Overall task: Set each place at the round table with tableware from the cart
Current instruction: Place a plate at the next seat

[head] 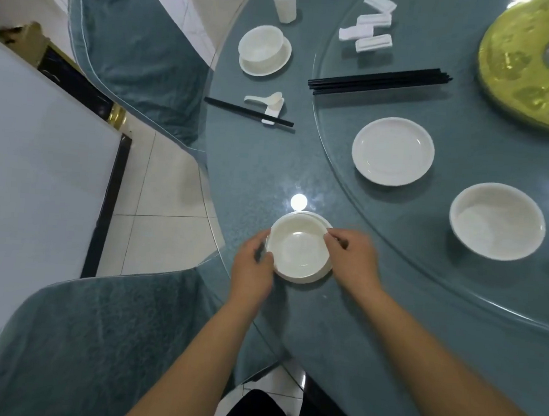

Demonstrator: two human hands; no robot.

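Both hands, left hand (pixel 252 261) and right hand (pixel 352 258), are gripping the rim of the white bowl (pixel 298 246), seating it on its saucer (pixel 324 271) near the desk (pixel 252 180) edge. Risk: off-centre bowl tipping, or saucer sliding on glass.

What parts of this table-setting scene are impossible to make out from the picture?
Head view, the only one:
- White plate under the white bowl: only its rim shows; the bowl covers the rest.
- Left hand and right hand: fingertips are motion-blurred at the bowl's rim.
- Gold centrepiece: cut off by the right edge.
- The cart: not identifiable.
- Pile of white chopstick rests: count unclear, overlapping.
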